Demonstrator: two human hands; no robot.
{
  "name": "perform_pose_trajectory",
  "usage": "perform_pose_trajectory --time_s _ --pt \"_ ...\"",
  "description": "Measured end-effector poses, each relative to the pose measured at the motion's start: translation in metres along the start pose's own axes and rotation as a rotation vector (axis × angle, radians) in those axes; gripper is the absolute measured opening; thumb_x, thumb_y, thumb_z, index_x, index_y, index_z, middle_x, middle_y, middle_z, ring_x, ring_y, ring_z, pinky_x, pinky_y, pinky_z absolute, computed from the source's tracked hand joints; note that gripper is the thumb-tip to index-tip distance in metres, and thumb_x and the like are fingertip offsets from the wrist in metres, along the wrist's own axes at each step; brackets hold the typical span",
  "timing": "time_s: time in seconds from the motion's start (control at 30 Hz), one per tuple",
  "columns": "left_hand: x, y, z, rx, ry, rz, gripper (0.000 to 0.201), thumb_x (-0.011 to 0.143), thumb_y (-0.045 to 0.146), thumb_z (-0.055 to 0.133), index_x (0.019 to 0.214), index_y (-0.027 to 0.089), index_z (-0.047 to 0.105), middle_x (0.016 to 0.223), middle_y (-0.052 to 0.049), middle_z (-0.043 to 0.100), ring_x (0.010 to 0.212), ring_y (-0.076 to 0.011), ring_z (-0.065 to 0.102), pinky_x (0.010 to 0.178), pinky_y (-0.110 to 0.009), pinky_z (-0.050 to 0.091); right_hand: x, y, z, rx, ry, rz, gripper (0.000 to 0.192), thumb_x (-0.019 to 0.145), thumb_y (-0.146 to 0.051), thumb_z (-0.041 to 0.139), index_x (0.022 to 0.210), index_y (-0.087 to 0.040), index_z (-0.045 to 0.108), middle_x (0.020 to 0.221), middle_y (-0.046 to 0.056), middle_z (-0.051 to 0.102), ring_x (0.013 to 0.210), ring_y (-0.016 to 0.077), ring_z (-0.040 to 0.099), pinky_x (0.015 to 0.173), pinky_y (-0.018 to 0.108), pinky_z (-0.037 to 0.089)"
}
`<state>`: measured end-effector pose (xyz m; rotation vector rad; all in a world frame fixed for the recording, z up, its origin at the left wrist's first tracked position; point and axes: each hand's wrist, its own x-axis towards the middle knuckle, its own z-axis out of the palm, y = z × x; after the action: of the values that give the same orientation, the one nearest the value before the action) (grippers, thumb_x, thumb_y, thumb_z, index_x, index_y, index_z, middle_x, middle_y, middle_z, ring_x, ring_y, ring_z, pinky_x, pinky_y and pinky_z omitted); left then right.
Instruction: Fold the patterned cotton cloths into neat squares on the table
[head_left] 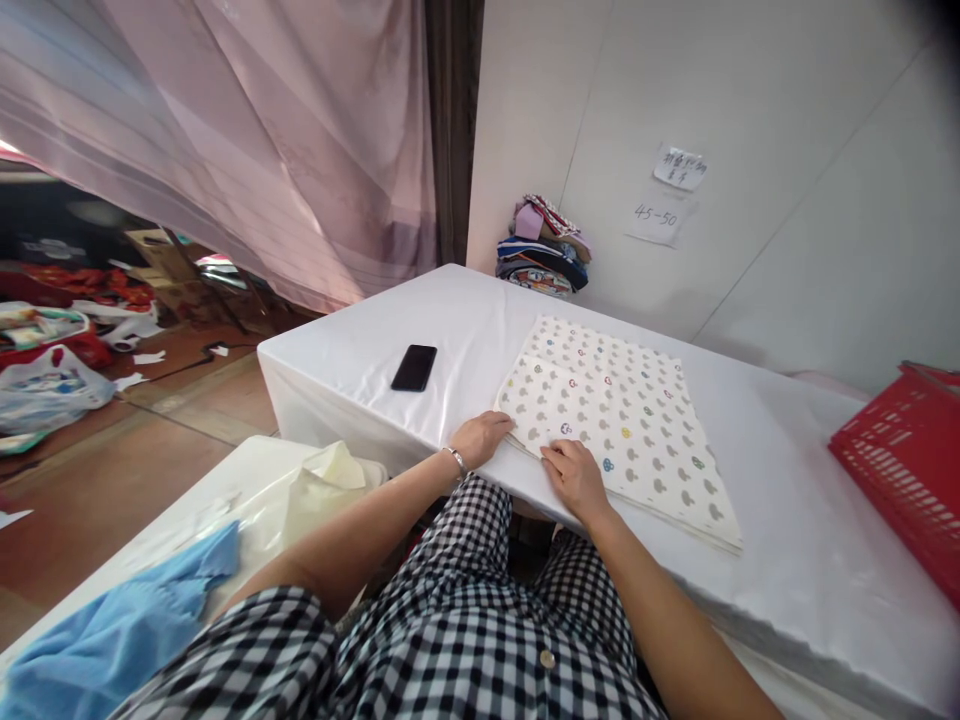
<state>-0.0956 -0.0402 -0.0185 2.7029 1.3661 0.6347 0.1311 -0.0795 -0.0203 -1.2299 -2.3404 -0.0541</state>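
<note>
A: At the near edge of the white table (750,470), both hands rest on the printed cloth (622,420). The left hand (480,438) lies at the cloth's near left corner, fingers curled loosely over the edge and bearing down on it; whether they pinch a layer I cannot tell. The right hand (574,475) sits just beside it, fingers flat and close together on the near hem.

B: And the cloth itself?

A: It lies flat near the table's front edge, folded in layers, with one smaller flap turned over on the near left. I judge it light, soft and limp: it would sag if lifted by one point, and it may slide on the smooth table cover.

B: So where to take hold?

A: At the corners or along a folded edge, I think, with both hands well apart so the layers stay together.

B: Farther off?

A: A black phone (414,367) lies to the left of the cloth, apart from it. A red basket (900,460) stands at the right. At the far corner against the wall, a pile of folded clothes (544,250).
</note>
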Motion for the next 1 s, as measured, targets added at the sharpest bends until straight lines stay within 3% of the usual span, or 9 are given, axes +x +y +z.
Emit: perform_pose_trajectory --time_s 0.13,0.3,0.57,0.77,1.0 --pt "0.0006 -0.0002 0.0056 -0.12 0.118 -0.004 0.029 0.085 0.013 0.042 0.112 0.018 0.054 0.115 -0.007 0.057 0.101 -0.0167 0.057 0.087 -0.032 0.048 0.0004 0.0009 0.0016 0.017 0.01 0.011 0.024 0.089 -0.028 0.045 0.102 -0.023 0.065 0.091 0.007 0.059 0.088 0.0203 0.05 0.078 0.033 0.04" --pt "0.0019 0.0018 0.007 -0.221 0.201 -0.033 0.021 0.078 0.009 0.047 0.096 0.019 0.05 0.109 -0.005 0.055 0.094 -0.015 0.058 0.078 -0.028 0.05 -0.0012 0.004 0.0046 0.066 0.049 0.025 0.027 0.09 -0.027 0.043 0.106 -0.022 0.064 0.095 0.007 0.06 0.09 0.0208 0.052 0.079 0.034 0.041" --pt "-0.0035 0.0046 0.0003 -0.205 0.15 -0.059 0.009 0.078 0.01 0.046 0.08 0.018 0.05 0.099 -0.003 0.052 0.068 -0.009 0.054 0.065 -0.022 0.047 -0.0038 0.0082 0.0092 0.12 0.106 0.053 0.025 0.09 -0.023 0.037 0.101 -0.019 0.06 0.094 0.007 0.063 0.088 0.0202 0.053 0.078 0.033 0.041" --pt "-0.0017 0.0039 0.002 -0.193 0.098 -0.01 0.016 0.081 0.013 0.049 0.092 0.019 0.059 0.108 -0.004 0.051 0.085 -0.0121 0.058 0.078 -0.024 0.048 -0.0038 0.0081 0.0096 0.125 0.097 0.074 0.021 0.089 -0.02 0.037 0.094 -0.019 0.057 0.089 0.006 0.061 0.086 0.0201 0.052 0.077 0.032 0.04" --pt "0.0029 0.006 0.0038 -0.083 0.037 0.015 0.021 0.087 0.019 0.044 0.095 0.022 0.063 0.121 -0.004 0.049 0.093 -0.0149 0.058 0.08 -0.027 0.048 -0.0029 0.0064 0.0077 0.097 0.096 0.083 0.018 0.087 -0.019 0.038 0.091 -0.019 0.056 0.086 0.005 0.061 0.084 0.0199 0.052 0.076 0.032 0.04"
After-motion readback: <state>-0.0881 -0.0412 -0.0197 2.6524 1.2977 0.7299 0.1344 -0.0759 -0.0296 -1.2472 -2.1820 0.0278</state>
